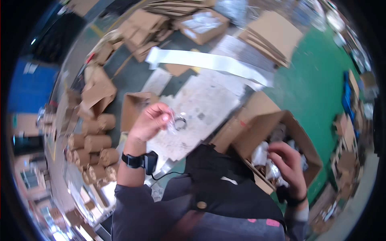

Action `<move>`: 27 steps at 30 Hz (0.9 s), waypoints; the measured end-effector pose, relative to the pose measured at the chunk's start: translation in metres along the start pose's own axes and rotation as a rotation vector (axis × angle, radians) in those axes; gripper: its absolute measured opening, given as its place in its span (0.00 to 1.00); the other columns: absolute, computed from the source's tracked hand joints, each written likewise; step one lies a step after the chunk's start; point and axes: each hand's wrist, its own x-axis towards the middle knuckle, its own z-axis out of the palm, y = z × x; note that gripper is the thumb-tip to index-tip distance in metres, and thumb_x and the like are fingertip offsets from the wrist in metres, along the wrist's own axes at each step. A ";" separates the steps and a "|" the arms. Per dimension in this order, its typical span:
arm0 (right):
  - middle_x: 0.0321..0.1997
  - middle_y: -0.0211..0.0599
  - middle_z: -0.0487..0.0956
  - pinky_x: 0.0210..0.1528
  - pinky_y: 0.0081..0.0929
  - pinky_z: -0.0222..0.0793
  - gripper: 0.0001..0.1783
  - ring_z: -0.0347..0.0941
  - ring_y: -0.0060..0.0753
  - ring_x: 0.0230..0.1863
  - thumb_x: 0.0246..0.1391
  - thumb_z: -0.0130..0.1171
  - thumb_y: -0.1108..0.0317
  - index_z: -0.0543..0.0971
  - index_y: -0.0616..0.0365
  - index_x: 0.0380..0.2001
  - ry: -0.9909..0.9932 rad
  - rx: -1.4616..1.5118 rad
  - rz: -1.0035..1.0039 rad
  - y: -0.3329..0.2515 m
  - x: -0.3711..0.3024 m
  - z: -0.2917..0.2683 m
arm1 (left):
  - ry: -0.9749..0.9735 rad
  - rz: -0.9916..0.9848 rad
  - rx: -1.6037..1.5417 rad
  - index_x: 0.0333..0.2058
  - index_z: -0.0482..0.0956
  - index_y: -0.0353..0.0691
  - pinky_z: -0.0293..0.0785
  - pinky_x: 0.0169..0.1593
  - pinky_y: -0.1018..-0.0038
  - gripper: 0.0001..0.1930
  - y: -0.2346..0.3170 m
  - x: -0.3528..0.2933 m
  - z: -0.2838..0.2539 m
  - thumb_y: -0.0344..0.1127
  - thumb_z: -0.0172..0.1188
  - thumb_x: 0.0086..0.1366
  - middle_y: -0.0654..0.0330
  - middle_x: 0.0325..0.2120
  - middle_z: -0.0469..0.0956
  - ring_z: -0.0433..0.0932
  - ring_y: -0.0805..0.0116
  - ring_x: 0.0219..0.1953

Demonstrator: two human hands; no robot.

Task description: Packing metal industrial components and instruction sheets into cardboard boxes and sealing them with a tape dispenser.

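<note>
My left hand [149, 122] is closed in a pinch on the edge of a small clear plastic bag [172, 125]. A dark ring-shaped part [180, 123] shows at the bag, above the pale worktop [201, 108]. To the right, my right hand [288, 162] is inside the mouth of an open cardboard box [307, 146]. Its thumb and forefinger are bent and apart, with nothing plainly between them. White and clear plastic packets [260, 154] lie in the box just beside and under these fingers. The other fingertips are partly hidden.
A smaller open carton [128, 107] stands left of the worktop, near stacked brown paper rolls [97, 143]. A long white strip [201, 59] lies across the far side. Flat cardboard [273, 34] and a carton of clear bags [204, 34] are beyond it.
</note>
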 end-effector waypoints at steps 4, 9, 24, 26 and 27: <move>0.41 0.34 0.79 0.40 0.18 0.72 0.22 0.75 0.17 0.39 0.55 0.64 0.67 0.73 0.63 0.51 -0.179 0.391 -0.108 -0.028 0.030 0.042 | -0.663 0.058 -0.358 0.38 0.79 0.42 0.70 0.40 0.80 0.08 -0.027 0.037 0.125 0.35 0.64 0.62 0.56 0.42 0.74 0.73 0.74 0.38; 0.29 0.30 0.82 0.28 0.17 0.71 0.09 0.75 0.16 0.26 0.53 0.65 0.71 0.81 0.65 0.36 -0.010 0.208 0.220 0.043 0.015 -0.048 | -0.528 0.014 -0.290 0.56 0.66 0.36 0.71 0.48 0.77 0.22 -0.015 0.043 0.153 0.41 0.55 0.69 0.56 0.50 0.72 0.73 0.69 0.49; 0.33 0.47 0.79 0.40 0.42 0.74 0.13 0.77 0.51 0.37 0.44 0.65 0.64 0.80 0.57 0.34 -0.103 -0.656 0.033 0.131 0.019 -0.007 | -0.292 0.494 0.743 0.49 0.74 0.35 0.71 0.50 0.72 0.20 0.026 0.227 0.215 0.39 0.62 0.62 0.57 0.42 0.78 0.77 0.68 0.43; 0.37 0.48 0.77 0.43 0.43 0.74 0.15 0.76 0.52 0.41 0.44 0.65 0.63 0.79 0.56 0.37 -0.169 -0.632 0.014 0.147 0.019 -0.002 | -0.203 0.743 1.082 0.51 0.72 0.35 0.69 0.55 0.67 0.26 0.008 0.293 0.247 0.41 0.67 0.57 0.51 0.47 0.75 0.74 0.59 0.49; 0.37 0.48 0.77 0.43 0.42 0.73 0.17 0.76 0.52 0.41 0.46 0.65 0.63 0.79 0.57 0.39 -0.176 -0.585 -0.004 0.140 0.017 -0.006 | -0.126 0.844 1.279 0.54 0.70 0.36 0.67 0.58 0.64 0.31 0.001 0.320 0.259 0.42 0.69 0.54 0.49 0.51 0.72 0.72 0.56 0.53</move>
